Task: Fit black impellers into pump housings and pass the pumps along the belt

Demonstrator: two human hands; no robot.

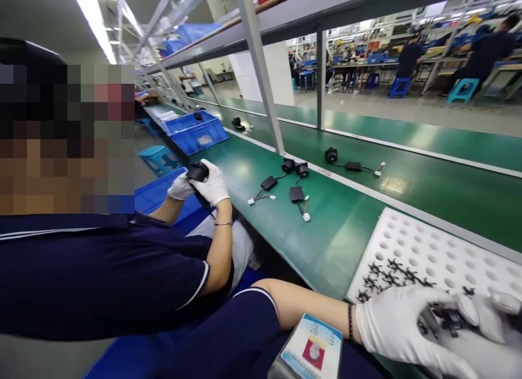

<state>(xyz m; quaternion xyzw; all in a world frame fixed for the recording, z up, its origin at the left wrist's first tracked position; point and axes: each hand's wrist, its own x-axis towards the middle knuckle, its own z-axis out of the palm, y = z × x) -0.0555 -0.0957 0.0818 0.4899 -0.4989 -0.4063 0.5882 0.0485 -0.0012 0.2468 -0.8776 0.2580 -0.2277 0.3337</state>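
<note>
My left hand, in a white glove, is closed around a small dark part at the lower right. Its exact kind is partly hidden by the fingers. My right hand, also gloved in white and cut by the frame's edge, meets the left hand; its fingers are blurred and what they grip is unclear. Just behind the hands lies a white foam tray with rows of round holes. Several small black bladed parts stand in its near left holes.
Black blower fans with wired boxes and white plugs lie on the green bench. Another fan sits beyond the pale rail. At left, a co-worker's gloved hands hold a black part. A blue bin stands farther back; metal posts rise from the bench.
</note>
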